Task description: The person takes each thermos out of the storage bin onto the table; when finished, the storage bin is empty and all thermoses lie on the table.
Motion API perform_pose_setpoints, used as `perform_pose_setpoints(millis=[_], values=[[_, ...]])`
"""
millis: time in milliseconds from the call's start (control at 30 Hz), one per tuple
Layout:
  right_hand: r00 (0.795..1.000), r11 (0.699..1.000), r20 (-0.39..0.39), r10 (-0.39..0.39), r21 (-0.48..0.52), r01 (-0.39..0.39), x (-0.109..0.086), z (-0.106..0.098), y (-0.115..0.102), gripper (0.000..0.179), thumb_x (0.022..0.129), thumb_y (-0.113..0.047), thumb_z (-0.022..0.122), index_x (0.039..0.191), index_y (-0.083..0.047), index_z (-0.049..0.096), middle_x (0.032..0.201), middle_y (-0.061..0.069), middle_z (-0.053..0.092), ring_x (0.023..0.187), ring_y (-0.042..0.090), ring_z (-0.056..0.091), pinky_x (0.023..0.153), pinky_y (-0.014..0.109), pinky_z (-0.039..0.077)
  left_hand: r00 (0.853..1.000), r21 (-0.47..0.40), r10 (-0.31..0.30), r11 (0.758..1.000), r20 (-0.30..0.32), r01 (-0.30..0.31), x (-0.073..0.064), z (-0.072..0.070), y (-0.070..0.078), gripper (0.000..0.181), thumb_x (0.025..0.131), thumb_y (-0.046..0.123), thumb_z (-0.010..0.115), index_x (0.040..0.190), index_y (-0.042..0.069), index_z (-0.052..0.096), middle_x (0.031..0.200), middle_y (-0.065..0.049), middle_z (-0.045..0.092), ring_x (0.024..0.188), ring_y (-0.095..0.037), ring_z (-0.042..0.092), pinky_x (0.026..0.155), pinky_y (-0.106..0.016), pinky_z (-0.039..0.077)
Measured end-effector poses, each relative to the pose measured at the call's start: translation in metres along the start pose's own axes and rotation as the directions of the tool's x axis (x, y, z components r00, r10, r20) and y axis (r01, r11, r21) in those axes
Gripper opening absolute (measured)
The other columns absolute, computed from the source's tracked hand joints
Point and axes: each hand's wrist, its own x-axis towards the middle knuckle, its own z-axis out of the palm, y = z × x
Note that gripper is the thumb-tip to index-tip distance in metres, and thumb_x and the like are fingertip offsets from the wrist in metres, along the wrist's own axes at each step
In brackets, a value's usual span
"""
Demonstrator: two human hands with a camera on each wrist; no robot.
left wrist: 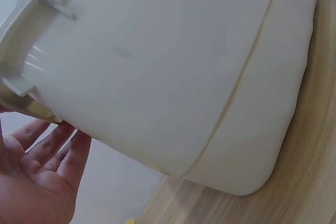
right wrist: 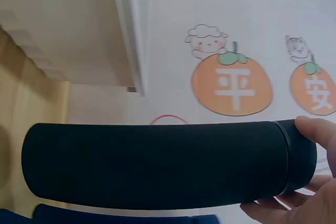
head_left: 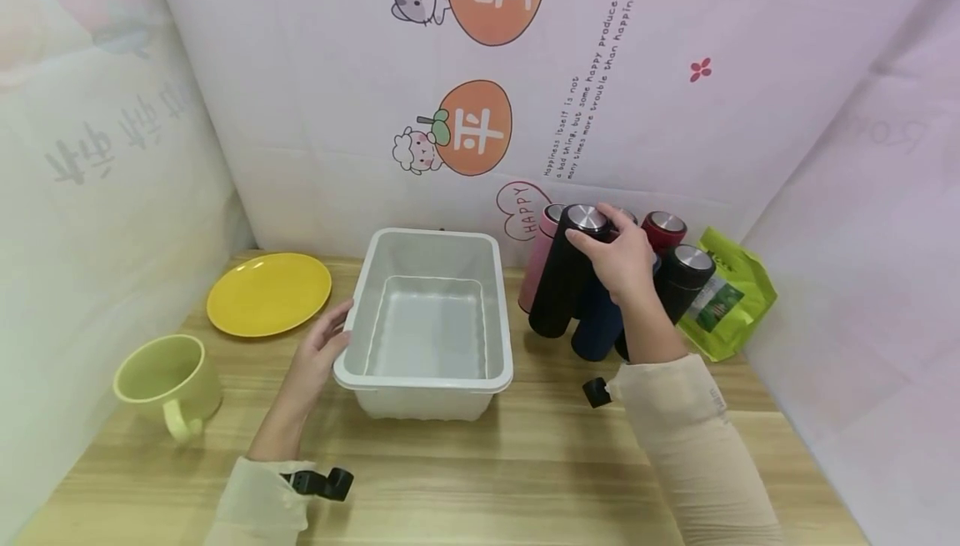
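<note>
My right hand [head_left: 626, 261] grips a black thermos [head_left: 557, 283] by its silver-topped lid, thumb and fingers on opposite sides. In the right wrist view the thermos [right wrist: 157, 166] spans the picture, its base apart from the tabletop. Around it stand a pink thermos [head_left: 533, 273], a navy blue thermos [head_left: 596, 328], a red thermos [head_left: 664, 233] and another black thermos [head_left: 681, 278]. My left hand [head_left: 315, 354] rests with loosely extended fingers against the left side of a light grey plastic bin [head_left: 423, 382], near its rim; nothing lies inside the bin.
On the wooden table [head_left: 450, 471], a yellow plate [head_left: 268, 294] and a pale green mug [head_left: 168, 379] stand to the left. A bright green pouch [head_left: 738, 296] leans at the right behind the bottles. Printed cloth walls [head_left: 337, 112] enclose the back and sides.
</note>
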Motion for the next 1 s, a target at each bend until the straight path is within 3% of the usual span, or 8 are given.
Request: perform_pose_setpoints(millis=[200,467,733,1000], values=[[1.0,1.0,0.022,0.02,-0.003,-0.02,-0.001,0.013,0.015,0.072,0.089,-0.031,0.072,0.151,-0.017,0.038,0.152,0.016,0.035,0.13,0.035,0.04,0.103,0.051,0.038,1.0,0.004,0.013,1.0,-0.005,-0.013,-0.001,0.001,-0.001,0.047,0.101,0.0,0.04,0.146,-0.009,0.03,0.149,-0.027,0.031,0.132,-0.035,0.032,0.093,-0.013,0.038],[1.0,0.999,0.002,0.031,-0.026,-0.031,0.0,0.024,0.033,0.071,0.089,-0.031,0.072,0.15,-0.015,0.04,0.149,0.016,0.039,0.13,0.033,0.04,0.104,0.049,0.037,0.999,0.0,0.032,1.0,-0.01,-0.032,-0.002,0.002,-0.004,0.047,0.101,-0.001,0.041,0.146,-0.011,0.03,0.148,-0.029,0.031,0.131,-0.036,0.033,0.093,-0.013,0.038],[1.0,0.999,-0.018,0.005,-0.033,-0.006,-0.001,0.031,0.045,0.069,0.088,-0.03,0.073,0.148,-0.013,0.043,0.147,0.017,0.042,0.128,0.033,0.041,0.104,0.048,0.037,0.999,0.018,-0.033,0.999,0.006,0.033,0.0,0.0,0.002,0.047,0.103,0.003,0.041,0.147,-0.006,0.031,0.151,-0.024,0.03,0.134,-0.036,0.031,0.092,-0.013,0.037],[1.0,0.999,-0.013,0.011,-0.037,-0.011,-0.004,0.035,0.045,0.07,0.089,-0.03,0.072,0.149,-0.014,0.041,0.148,0.017,0.04,0.13,0.033,0.04,0.105,0.049,0.035,0.998,-0.019,-0.065,0.998,0.0,0.065,0.002,-0.003,0.001,0.048,0.102,0.001,0.041,0.148,-0.007,0.03,0.152,-0.023,0.029,0.134,-0.035,0.031,0.093,-0.015,0.039]])
